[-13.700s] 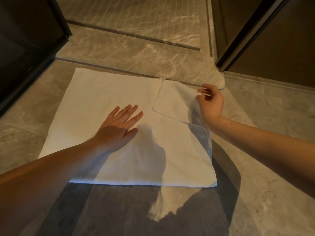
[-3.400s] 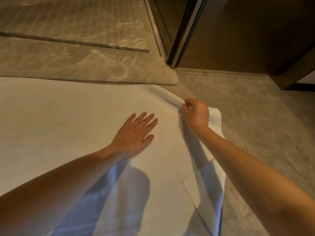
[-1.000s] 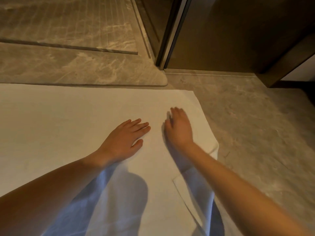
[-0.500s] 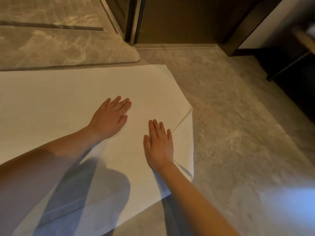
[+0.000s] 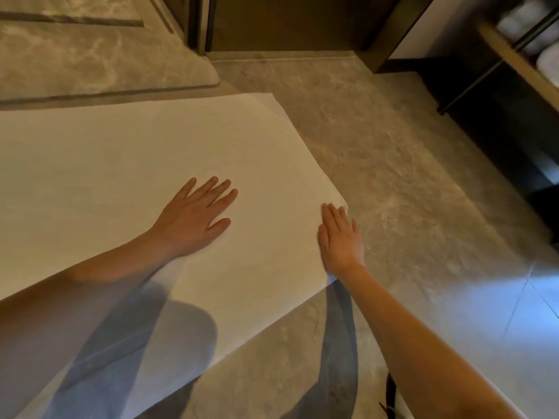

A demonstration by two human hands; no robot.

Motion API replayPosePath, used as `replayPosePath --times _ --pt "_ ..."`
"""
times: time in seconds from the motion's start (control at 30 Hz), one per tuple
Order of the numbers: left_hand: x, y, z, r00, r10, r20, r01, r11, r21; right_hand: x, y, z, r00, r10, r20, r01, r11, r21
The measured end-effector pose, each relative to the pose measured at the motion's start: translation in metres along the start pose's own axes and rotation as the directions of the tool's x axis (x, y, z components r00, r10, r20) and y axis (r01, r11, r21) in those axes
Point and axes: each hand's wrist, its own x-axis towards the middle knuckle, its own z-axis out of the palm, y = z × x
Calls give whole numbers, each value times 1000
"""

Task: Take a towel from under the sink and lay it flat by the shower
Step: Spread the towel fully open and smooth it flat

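A large white towel [image 5: 121,164] lies spread out flat on the grey marble floor, its far edge along the raised shower threshold [image 5: 99,65]. My left hand [image 5: 193,219] rests palm down on the towel's middle, fingers spread. My right hand [image 5: 340,237] lies flat on the towel's right edge, near its right corner, partly over the floor. Neither hand grips the cloth. No fold shows at the right edge.
A dark door frame [image 5: 199,22] and brown wall stand beyond the towel. At the upper right is a dark shelf unit [image 5: 514,65] with rolled white towels [image 5: 526,22]. Bare marble floor [image 5: 408,176] stretches to the right of the towel.
My right hand slid from the towel's inside out to its right edge, and the folded-over corner flap is now flat. The view swung rightward. My left hand stayed pressed down.
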Motion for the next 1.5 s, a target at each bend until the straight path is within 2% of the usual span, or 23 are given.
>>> replayPosePath --times 0.07,0.1,0.13,0.23,0.37,0.53,0.7,0.83,0.9,1.0,1.07,1.13,1.23,1.33,1.4,1.5 --pt "1 1 -1 1000 0 3 0 1000 1 1 0 -10 989 143 -31 -146 984 -98" --pt "2 1 -3 1000 -1 8 1 1000 1 1 -12 -17 986 157 -64 -163 981 -106" --pt "1 3 -4 1000 -8 9 8 1000 -2 2 -33 -21 991 101 -93 -108 991 -80" --pt "-14 3 -13 995 -94 -36 93 994 -50 2 -121 -26 967 -198 -162 216 972 96" --pt "-57 -26 -35 953 -271 -140 260 961 -91 7 -232 -36 918 -356 -176 393 877 277" --pt "-138 -87 -48 867 -478 -139 475 878 -53 -4 -327 -35 820 -556 -136 569 763 307" --pt "-205 -136 -60 706 -693 -145 697 717 -32 -14 -402 -33 703 -701 -118 704 663 253" --pt "-237 -176 -71 611 -777 -153 783 621 -28 -10 -466 -35 615 -779 -119 782 585 215" --pt "-243 -194 -75 583 -801 -134 804 593 -42 -4 -494 -33 600 -793 -106 793 572 210" --pt "-258 -210 -66 581 -810 -75 809 585 -58 0 -513 -20 653 -757 -27 749 641 167" --pt "-273 -214 -59 590 -801 -103 799 598 -72 -4 -515 -8 673 -740 -12 735 667 122" --pt "-283 -216 -55 585 -796 -155 795 600 -83 -13 -518 -2 655 -756 -13 752 650 109" --pt "-291 -216 -56 553 -818 -160 814 571 -105 -19 -525 -7 632 -775 -2 770 627 114" --pt "-283 -230 -64 509 -831 -226 841 535 -75 -5 -548 -22 581 -806 -112 811 564 153" --pt "-263 -249 -78 535 -799 -273 825 564 -32 6 -574 -29 535 -836 -121 844 522 127" --pt "-240 -275 -89 615 -773 -155 784 621 15 17 -597 -24 544 -839 -34 837 539 93"
